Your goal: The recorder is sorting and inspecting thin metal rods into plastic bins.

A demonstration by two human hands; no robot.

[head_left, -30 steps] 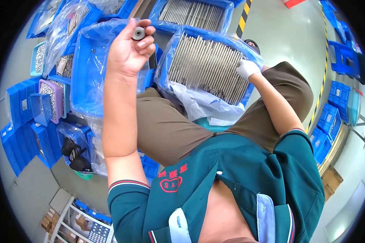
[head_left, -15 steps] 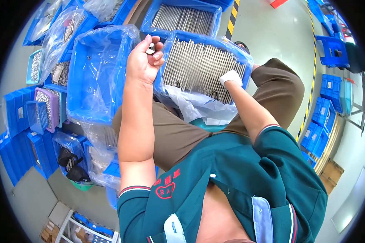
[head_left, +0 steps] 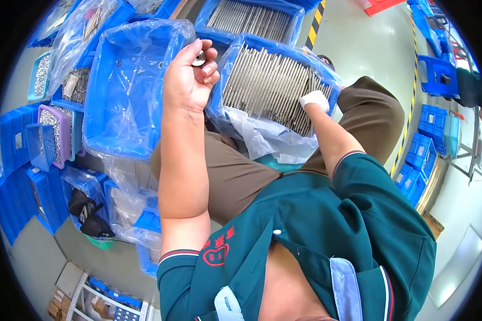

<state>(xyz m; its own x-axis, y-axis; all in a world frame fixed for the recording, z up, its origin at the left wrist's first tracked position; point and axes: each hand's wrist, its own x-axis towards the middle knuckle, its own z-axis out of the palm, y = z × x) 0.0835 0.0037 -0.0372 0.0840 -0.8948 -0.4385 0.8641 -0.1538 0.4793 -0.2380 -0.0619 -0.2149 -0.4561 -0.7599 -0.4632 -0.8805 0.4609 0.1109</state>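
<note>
Big blue plastic bin with crinkly clear liner, upper left. Blue bin of thin shiny metal rods, top middle. Left hand pinches small round metal ring. White-gloved right hand rests on rods, grip unclear.

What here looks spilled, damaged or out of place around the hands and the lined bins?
Nothing stands out. The left hand holds a small metal ring-shaped part in its fingers; the right hand, in a white glove, rests on metal rods lying in neat rows in a plastic-lined blue bin. No spill shows.
</note>
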